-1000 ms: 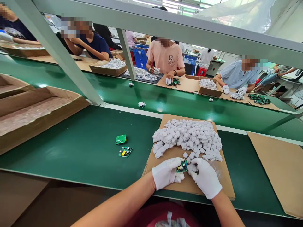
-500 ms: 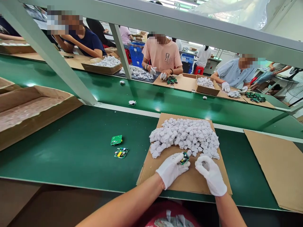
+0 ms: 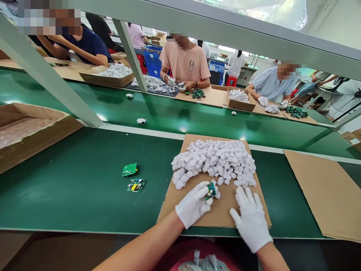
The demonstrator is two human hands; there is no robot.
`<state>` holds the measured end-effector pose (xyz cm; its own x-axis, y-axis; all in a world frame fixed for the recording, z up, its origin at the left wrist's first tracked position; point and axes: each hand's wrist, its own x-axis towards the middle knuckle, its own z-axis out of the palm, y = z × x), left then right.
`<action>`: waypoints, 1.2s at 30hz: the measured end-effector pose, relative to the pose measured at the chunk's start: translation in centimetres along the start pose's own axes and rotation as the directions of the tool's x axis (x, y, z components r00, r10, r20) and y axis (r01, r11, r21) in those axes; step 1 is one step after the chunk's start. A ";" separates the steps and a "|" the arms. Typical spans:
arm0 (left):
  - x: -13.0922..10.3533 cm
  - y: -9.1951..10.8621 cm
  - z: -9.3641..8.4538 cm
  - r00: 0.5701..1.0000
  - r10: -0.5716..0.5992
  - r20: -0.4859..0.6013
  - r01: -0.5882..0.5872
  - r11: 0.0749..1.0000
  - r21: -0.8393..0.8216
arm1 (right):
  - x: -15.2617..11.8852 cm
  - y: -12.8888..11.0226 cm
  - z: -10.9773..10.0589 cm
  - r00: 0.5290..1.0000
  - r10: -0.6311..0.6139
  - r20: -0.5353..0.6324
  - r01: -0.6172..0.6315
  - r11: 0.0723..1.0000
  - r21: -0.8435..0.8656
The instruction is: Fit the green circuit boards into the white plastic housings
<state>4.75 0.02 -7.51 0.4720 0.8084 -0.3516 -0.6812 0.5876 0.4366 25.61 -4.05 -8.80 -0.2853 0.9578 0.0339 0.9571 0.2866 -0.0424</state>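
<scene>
My left hand [image 3: 194, 205], in a white glove, grips a small green circuit board [image 3: 210, 191] with components on it, low over the cardboard sheet [image 3: 220, 216]. A white piece shows at the board's right edge; I cannot tell whether it is joined to it. My right hand [image 3: 252, 216], gloved too, has its fingers spread over the right part of the cardboard and holds nothing. Its fingertips come close to the front of a heap of small white wrapped pieces [image 3: 217, 160]. Left of the cardboard, two more circuit boards [image 3: 136, 185] lie on the green table.
A cardboard box [image 3: 36, 133] stands at the left and a flat cardboard piece [image 3: 324, 192] lies at the right. Grey frame bars [image 3: 53, 67] cross the view. Beyond the green belt [image 3: 169, 116], co-workers sit by trays of white pieces [image 3: 113, 73] and green boards.
My right hand has opened from a curled pinch and spread its fingers flat. My left hand still holds the circuit board. The belt scene has shifted left as the view turned slightly.
</scene>
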 end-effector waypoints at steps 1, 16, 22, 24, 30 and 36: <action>-0.1 0.0 0.1 1.000 -0.002 0.003 0.002 1.000 0.010 | 0.0 0.3 -0.1 0.999 0.034 -0.010 -0.034 0.999 -0.015; 0.5 -0.3 0.4 0.999 -0.029 -0.041 0.035 0.988 0.152 | -0.2 0.0 0.5 0.981 -0.184 -0.067 0.190 0.978 0.082; 0.1 -0.5 1.2 0.998 -0.069 0.001 0.066 0.971 0.231 | 1.5 2.5 0.6 0.973 0.023 -0.229 0.014 0.987 0.160; -0.1 -0.6 1.5 0.996 -0.092 -0.014 0.093 0.966 0.242 | 1.6 2.4 0.1 0.959 0.140 -0.247 -0.045 0.933 0.357; -0.1 -1.3 1.6 0.996 -0.091 -0.025 0.094 0.954 0.285 | 0.6 -0.5 -3.5 0.876 0.480 0.048 -0.217 0.304 0.927; 0.1 -2.0 1.5 0.998 -0.032 0.051 0.009 0.921 0.389 | 0.6 -2.1 -4.4 0.949 0.317 0.009 -0.142 0.399 0.906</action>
<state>7.00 -1.06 -7.13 0.5213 0.7900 -0.3226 -0.4057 0.5620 0.7208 23.66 -4.18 -4.32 0.0319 0.9994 0.0099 0.3767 -0.0028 -0.9263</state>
